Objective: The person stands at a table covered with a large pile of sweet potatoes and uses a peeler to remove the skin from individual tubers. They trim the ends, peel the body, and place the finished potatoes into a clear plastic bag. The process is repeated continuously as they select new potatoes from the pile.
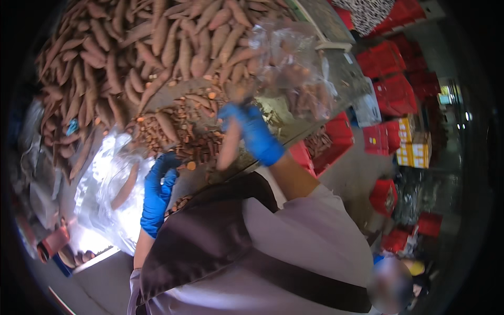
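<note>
My right hand (pixel 254 132), in a blue glove, is blurred above the metal worktable (pixel 271 130). It grips a long sweet potato (pixel 229 145) that points down toward my body. Another brownish shape, too blurred to name, shows at its fingertips. My left hand (pixel 159 193), gloved in blue too, is curled beside a clear plastic bag (pixel 106 185); whether something sits inside its fingers is hidden. A single sweet potato (pixel 126 187) lies at that bag. Cut sweet potato ends and small pieces (pixel 197 145) are strewn between my hands.
A large heap of sweet potatoes (pixel 169 39) covers the far side. Filled clear bags (pixel 303 75) lie at the right edge. Beyond it stand a red crate (pixel 334 145) holding sweet potatoes, stacked red crates (pixel 384 78) and yellow-and-white boxes (pixel 413 147). A person (pixel 390 281) is at lower right.
</note>
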### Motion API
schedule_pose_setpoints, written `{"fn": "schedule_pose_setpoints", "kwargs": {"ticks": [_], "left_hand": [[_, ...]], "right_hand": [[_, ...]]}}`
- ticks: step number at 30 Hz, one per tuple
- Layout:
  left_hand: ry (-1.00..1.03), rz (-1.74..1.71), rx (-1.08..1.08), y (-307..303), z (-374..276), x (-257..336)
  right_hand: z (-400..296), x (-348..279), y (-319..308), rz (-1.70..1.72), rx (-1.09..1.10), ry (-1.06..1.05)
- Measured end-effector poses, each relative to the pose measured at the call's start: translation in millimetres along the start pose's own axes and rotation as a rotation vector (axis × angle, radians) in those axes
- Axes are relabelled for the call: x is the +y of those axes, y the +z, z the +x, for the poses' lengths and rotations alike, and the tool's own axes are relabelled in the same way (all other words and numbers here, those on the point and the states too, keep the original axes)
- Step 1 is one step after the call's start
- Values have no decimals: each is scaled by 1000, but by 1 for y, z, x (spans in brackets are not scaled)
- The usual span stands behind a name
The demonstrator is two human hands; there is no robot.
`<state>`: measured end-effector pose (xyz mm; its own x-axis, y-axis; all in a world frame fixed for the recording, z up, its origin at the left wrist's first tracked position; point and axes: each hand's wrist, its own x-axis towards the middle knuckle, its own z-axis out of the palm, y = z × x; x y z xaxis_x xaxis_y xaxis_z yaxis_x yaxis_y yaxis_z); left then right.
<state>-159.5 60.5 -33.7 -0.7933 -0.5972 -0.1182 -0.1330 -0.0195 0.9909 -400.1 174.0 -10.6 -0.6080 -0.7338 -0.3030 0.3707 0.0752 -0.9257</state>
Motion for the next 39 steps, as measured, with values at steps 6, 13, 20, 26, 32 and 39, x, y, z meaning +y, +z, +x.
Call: {"fn": "schedule_pose_setpoints", "kwargs": {"ticks": [6, 13, 20, 26, 32, 39], "left_hand": [[-89, -75, -192, 3, 5, -9], [-76, -39, -196, -4, -12, 2], [-173, -284, -172, -10, -24, 2], [-216, -306, -80, -19, -39, -2], [-187, -278, -63, -18, -31, -7], [-172, -445, 113, -25, -14, -3]], "right_hand": [[-90, -37, -328, -716, 946, -356], [-94, -2, -344, -263, 1232, -147], [36, 6, -53, -423, 242, -416], [141, 55, 60, -911, -204, -683], [195, 54, 95, -1423, -378, -494], [123, 37, 96, -635, -643, -75]]}}
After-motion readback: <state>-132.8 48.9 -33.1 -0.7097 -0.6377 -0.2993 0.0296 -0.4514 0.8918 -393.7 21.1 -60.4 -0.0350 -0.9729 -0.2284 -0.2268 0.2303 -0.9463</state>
